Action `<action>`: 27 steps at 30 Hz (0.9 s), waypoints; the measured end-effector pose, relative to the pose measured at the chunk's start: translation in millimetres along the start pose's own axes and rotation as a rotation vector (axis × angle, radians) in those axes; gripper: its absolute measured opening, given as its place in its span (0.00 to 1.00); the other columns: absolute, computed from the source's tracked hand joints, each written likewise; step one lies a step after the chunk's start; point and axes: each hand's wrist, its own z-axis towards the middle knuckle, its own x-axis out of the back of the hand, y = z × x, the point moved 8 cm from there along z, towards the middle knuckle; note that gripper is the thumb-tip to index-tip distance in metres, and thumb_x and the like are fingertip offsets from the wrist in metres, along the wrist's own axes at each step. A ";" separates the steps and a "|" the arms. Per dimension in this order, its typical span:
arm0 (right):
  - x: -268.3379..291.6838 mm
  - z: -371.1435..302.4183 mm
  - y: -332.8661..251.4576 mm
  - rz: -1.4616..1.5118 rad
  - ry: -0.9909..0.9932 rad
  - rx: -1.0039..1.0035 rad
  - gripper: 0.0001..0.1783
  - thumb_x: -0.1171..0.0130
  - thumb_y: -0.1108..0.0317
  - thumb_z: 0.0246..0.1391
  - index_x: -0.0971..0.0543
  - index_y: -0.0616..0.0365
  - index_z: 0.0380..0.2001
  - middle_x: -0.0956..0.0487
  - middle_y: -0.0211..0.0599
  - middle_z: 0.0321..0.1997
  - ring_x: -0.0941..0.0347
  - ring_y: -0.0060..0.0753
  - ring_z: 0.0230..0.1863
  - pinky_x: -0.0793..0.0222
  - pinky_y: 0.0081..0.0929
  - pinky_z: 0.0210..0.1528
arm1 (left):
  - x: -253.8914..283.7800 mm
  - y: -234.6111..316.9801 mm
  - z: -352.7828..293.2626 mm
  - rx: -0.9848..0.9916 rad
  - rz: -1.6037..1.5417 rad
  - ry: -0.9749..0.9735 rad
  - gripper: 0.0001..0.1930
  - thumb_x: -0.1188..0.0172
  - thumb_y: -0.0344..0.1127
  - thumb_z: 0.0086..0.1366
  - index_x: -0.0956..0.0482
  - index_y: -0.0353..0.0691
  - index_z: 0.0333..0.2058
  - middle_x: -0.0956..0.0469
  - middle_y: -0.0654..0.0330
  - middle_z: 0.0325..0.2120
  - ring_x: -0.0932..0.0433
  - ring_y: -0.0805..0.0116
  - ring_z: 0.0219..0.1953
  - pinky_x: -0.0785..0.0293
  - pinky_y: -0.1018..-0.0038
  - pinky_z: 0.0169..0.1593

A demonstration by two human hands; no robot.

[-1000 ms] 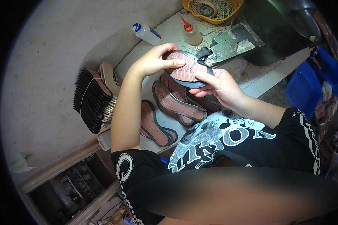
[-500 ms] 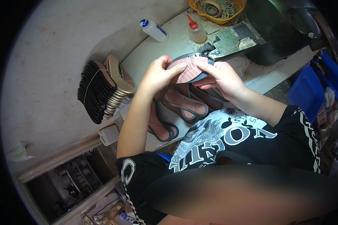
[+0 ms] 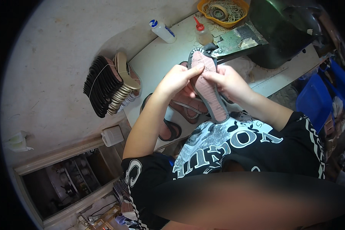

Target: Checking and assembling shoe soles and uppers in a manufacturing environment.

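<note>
A pink sandal insole with a dark grey folded edge is held in both hands, its long side running away from me. My left hand grips it at the left edge, thumb pressed on the pink face. My right hand pinches it from the right, its thumb close to the left one. Most of the fingers are hidden behind the insole. Its far end lies near a small black part at the tip of a green machine arm. More edged insoles lie on the white table beneath my hands.
A banded stack of soles leans at the wall, left. At the back stand a blue-capped bottle, a red-tipped squeeze bottle and a yellow basket of rubber bands and a tape roll. Blue plastic is right, a white container lower left.
The insole was bent and lying crosswise in my hands; now it is straighter and turned lengthwise, its near end hanging toward my shirt. Both hands have moved slightly nearer me.
</note>
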 end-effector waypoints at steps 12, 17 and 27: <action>4.1 -6.5 -1.0 -0.056 -0.164 -0.035 0.15 0.46 0.65 0.61 0.27 0.64 0.46 0.21 0.34 0.39 0.26 0.18 0.38 0.29 0.20 0.43 | -1.6 -5.1 -1.7 -0.056 -0.080 0.066 0.21 0.36 0.52 0.58 0.26 0.40 0.18 0.29 0.64 0.09 0.33 0.79 0.08 0.42 0.85 0.12; 11.0 -28.5 12.5 -0.013 -0.278 -0.212 0.15 0.48 0.66 0.62 0.28 0.66 0.47 0.21 0.37 0.38 0.23 0.25 0.37 0.27 0.24 0.44 | 8.1 6.1 -4.8 -0.218 -0.239 0.283 0.20 0.32 0.49 0.55 0.25 0.39 0.17 0.30 0.67 0.10 0.38 0.82 0.10 0.47 0.83 0.14; 18.2 -19.3 -0.8 0.018 -0.071 -0.184 0.16 0.46 0.60 0.61 0.25 0.66 0.40 0.20 0.40 0.30 0.22 0.26 0.25 0.25 0.20 0.29 | 38.4 14.4 20.5 -0.269 -0.217 0.375 0.23 0.32 0.52 0.54 0.26 0.39 0.16 0.30 0.67 0.11 0.38 0.82 0.10 0.46 0.82 0.14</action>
